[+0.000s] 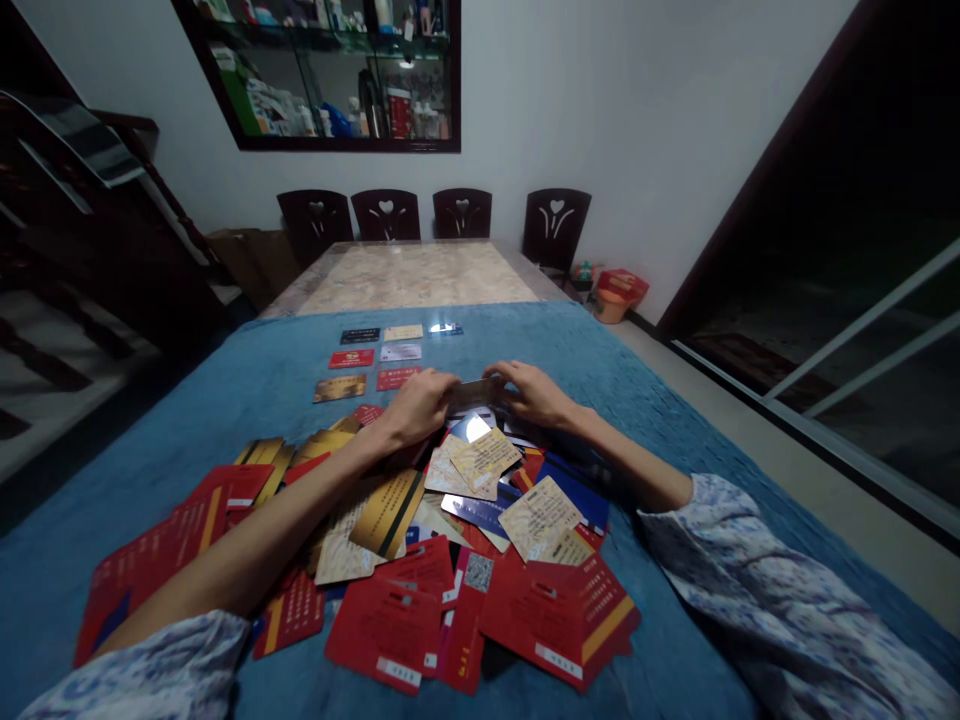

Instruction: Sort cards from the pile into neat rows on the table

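While both arms (300, 505) reach forward, left fingers (448, 380) and right fingers (501, 369) pinch one card (472, 393) between them.

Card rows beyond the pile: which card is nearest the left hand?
The red card right of the gold-brown card, in the nearest row. It appears beside the left hand; the rows' other red card sits farther, at left.

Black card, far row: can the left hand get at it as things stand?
Probably yes, though the left hand seems to hold another card; only flat-lying cards separate the hand from the black card.
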### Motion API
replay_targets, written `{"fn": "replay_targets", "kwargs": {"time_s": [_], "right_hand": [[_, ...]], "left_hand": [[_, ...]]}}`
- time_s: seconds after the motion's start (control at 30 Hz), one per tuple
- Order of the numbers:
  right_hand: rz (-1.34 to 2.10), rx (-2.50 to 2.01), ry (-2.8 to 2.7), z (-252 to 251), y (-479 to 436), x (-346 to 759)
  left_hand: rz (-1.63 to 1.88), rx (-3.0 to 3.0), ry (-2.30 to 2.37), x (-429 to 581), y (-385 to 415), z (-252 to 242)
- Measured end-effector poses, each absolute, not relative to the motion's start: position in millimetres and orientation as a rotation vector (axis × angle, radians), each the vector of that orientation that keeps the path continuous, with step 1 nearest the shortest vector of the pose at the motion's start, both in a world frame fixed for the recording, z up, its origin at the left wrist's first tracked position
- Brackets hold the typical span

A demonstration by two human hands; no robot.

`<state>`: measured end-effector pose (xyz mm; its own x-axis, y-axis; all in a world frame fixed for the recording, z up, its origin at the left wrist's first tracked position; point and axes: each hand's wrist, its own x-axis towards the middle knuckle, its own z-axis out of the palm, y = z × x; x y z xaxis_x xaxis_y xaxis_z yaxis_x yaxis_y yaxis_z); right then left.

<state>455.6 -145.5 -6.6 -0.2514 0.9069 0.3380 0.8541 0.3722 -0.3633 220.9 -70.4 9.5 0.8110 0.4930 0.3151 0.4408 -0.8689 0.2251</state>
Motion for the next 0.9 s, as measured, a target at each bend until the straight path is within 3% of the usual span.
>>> {"fn": "replay_targets", "kwargs": {"time_s": [0.3,0.57,0.9], "right_hand": [[-0.017,-1.684,-2.123,-11.8,-147.0,450.1],[0.071,-1.599,-2.136,-14.0,-144.3,452.8],[0.073,-1.567,-2.209,-16.6,-141.2,458.4]], "left_hand": [[0.633,2.75,0.904,222.2,-71.9,-0.8],[0.414,2.808,1.062,225.4,-77.5,0.2],[0.478,2.626,1.092,227.3,-77.2,-0.7]]}}
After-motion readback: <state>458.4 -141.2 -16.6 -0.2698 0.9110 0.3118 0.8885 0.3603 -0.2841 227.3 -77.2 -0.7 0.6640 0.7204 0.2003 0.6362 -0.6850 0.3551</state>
